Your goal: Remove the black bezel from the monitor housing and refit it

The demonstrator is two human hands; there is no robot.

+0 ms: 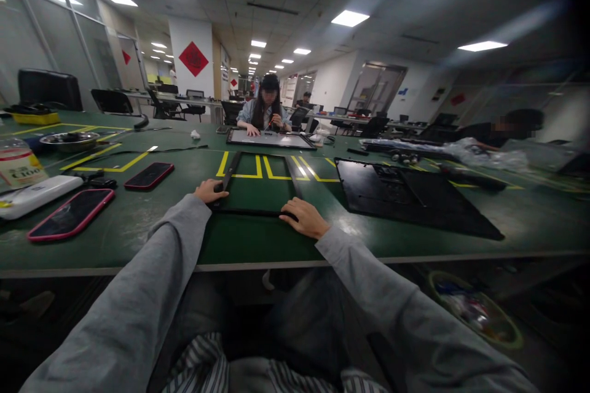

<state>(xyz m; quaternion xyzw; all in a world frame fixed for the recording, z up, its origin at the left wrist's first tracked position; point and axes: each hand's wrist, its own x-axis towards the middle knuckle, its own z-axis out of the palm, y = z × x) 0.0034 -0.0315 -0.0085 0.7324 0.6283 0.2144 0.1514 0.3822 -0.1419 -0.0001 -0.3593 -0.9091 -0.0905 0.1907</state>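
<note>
A thin black rectangular frame (251,212) lies on the green table in front of me, with the green surface and yellow tape lines showing through its opening. My left hand (211,191) is closed around its left side bar, the fingertips partly hidden. At the near right corner, my right hand (305,218) grips the same frame, fingers curled over the bar. To the right of the frame rests a large black panel (382,202), apart from both hands.
Two red-cased phones (71,215) (150,176), a white power bank (41,196), a bottle (18,163) and a metal bowl (69,141) occupy the left. Across the table (258,245), a person (262,104) works over a flat screen panel (271,139). Another person (511,126) sits far right near clear plastic wrap (483,153).
</note>
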